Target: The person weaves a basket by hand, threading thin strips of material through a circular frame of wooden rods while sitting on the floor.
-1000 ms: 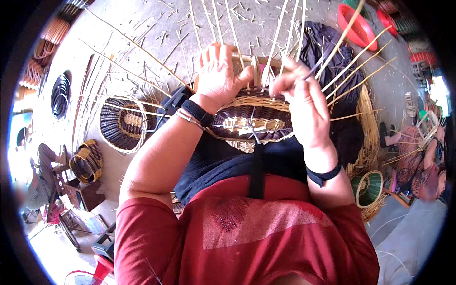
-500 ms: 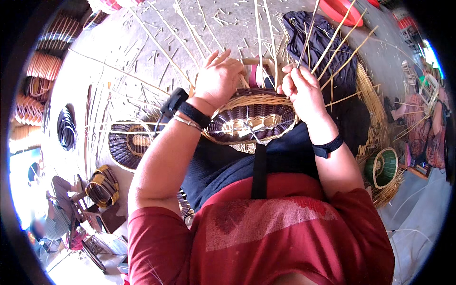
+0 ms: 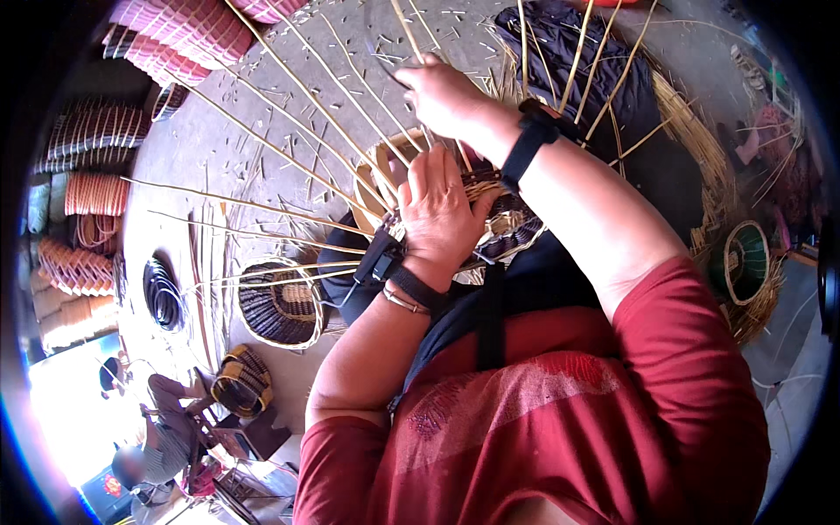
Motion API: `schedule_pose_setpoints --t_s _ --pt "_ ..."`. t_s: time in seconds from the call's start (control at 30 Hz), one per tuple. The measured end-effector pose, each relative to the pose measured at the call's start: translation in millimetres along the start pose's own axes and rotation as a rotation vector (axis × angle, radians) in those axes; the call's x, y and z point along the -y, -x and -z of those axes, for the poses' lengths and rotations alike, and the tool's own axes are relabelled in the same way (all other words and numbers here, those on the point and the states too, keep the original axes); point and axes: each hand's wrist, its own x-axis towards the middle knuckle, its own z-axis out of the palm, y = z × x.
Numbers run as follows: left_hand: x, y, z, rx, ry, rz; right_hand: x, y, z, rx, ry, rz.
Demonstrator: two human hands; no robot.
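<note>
Your left hand (image 3: 440, 210), fingers straight, thumb spread, lies against the basket (image 3: 522, 234) just right of centre, likely steadying it; your right hand (image 3: 448, 98), upper centre, pinches a dark strand (image 3: 391, 77), apparently guiding it.

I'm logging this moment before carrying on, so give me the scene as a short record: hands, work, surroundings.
left hand: fingers extended, over a brown-and-tan woven wicker basket
right hand: beyond the left, holding a thin dark strand
work: slender pale wicker rods fan outward from the basket
left side: round dark-and-tan woven basket, black coil
right side: crumpled dark cloth, round green basket with pale rim
</note>
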Motion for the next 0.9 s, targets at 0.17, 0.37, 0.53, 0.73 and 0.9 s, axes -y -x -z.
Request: schedule_pose_setpoints --t_s 0.17,0.37,0.53,0.73,0.9 --pt "6 2 -4 -0.029 -0.042 -0.092 6 69 27 -0.374 -0.079 0.265" --pt "-4 5 -20 -0.177 -0.044 -0.015 -78 185 46 -0.292 -1.337 -0.333" --pt "-11 6 -29 -0.149 -0.132 -0.235 -86 156 60 -0.347 -1.07 -0.27" --pt "-34 -4 -16 0.109 0.007 -0.043 -76 70 24 -0.459 -0.002 -0.034" --pt "-23 -1 -22 -0.008 0.017 -0.061 -73 139 56 -0.611 -0.65 -0.057"
